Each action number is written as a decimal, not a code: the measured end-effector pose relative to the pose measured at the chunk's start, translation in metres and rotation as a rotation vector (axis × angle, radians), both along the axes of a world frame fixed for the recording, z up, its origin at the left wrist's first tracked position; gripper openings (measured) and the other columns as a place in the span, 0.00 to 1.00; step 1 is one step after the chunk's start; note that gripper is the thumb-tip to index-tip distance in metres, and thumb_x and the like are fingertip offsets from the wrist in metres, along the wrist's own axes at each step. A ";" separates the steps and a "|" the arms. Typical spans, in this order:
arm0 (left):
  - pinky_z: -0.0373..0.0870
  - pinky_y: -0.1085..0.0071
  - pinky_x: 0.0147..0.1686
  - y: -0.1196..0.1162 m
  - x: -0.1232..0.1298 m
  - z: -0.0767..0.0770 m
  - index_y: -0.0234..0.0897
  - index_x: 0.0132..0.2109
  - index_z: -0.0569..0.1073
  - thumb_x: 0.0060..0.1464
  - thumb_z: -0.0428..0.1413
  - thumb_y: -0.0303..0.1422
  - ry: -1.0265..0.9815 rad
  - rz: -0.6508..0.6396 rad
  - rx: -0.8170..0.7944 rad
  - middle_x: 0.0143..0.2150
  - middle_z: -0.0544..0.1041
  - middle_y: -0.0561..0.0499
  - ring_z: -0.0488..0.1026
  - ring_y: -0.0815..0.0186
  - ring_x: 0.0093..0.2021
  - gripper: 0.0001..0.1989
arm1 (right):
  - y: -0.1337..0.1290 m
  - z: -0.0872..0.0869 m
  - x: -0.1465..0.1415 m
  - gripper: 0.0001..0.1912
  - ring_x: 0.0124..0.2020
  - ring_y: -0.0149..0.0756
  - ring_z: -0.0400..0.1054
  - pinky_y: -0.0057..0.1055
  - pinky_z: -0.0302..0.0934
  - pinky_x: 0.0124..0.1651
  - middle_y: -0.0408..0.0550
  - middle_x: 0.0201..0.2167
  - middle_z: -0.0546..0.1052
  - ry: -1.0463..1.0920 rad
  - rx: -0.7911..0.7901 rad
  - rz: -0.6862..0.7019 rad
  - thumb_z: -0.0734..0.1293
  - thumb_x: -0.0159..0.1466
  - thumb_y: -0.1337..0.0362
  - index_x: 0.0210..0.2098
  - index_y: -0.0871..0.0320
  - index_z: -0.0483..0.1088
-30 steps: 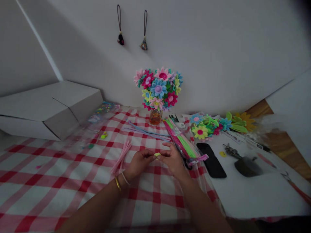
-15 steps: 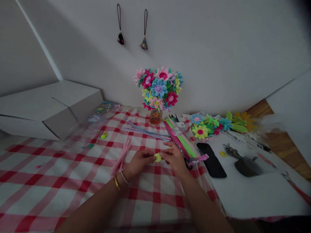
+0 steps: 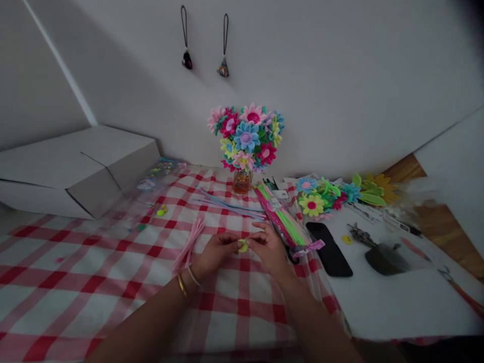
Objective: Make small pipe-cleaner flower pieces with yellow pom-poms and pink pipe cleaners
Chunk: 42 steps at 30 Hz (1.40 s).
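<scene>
hands barely shifted – left hand (image 3: 217, 250), right hand (image 3: 269, 248) both pinching yellow piece (image 3: 242, 246)

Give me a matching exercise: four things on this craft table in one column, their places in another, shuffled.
1. yellow pom-pom
2. flower bouquet
3. black phone
4. white box

a. far left, at the wall
b. in a jar at the back
c. pinched between left hand and right hand
d. right of the pipe cleaner pack

Pairs: 1-c, 2-b, 3-d, 4-a
</scene>
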<state>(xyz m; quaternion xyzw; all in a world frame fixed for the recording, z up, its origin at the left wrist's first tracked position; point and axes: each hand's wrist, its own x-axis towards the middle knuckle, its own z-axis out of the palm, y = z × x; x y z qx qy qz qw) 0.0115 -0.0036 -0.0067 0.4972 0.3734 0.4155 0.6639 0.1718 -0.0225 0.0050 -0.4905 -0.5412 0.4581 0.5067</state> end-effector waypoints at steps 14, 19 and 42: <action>0.63 0.73 0.30 0.004 0.000 -0.006 0.33 0.29 0.75 0.38 0.62 0.37 -0.034 0.067 -0.054 0.26 0.74 0.51 0.67 0.70 0.26 0.11 | -0.001 -0.008 -0.001 0.19 0.34 0.36 0.70 0.34 0.62 0.39 0.46 0.33 0.76 -0.142 0.111 -0.015 0.65 0.54 0.63 0.45 0.54 0.61; 0.62 0.72 0.29 0.004 0.000 -0.004 0.33 0.31 0.76 0.37 0.62 0.36 -0.043 0.066 -0.090 0.27 0.75 0.51 0.67 0.70 0.27 0.12 | -0.002 -0.009 -0.002 0.19 0.35 0.36 0.70 0.34 0.63 0.39 0.46 0.34 0.75 -0.154 0.118 -0.023 0.65 0.54 0.62 0.45 0.53 0.61; 0.60 0.75 0.25 0.001 0.002 -0.005 0.31 0.27 0.73 0.37 0.62 0.37 -0.108 0.061 -0.152 0.23 0.72 0.52 0.64 0.72 0.23 0.12 | -0.005 -0.002 -0.007 0.18 0.33 0.36 0.71 0.35 0.62 0.39 0.44 0.31 0.77 -0.293 0.158 -0.066 0.64 0.54 0.64 0.45 0.52 0.63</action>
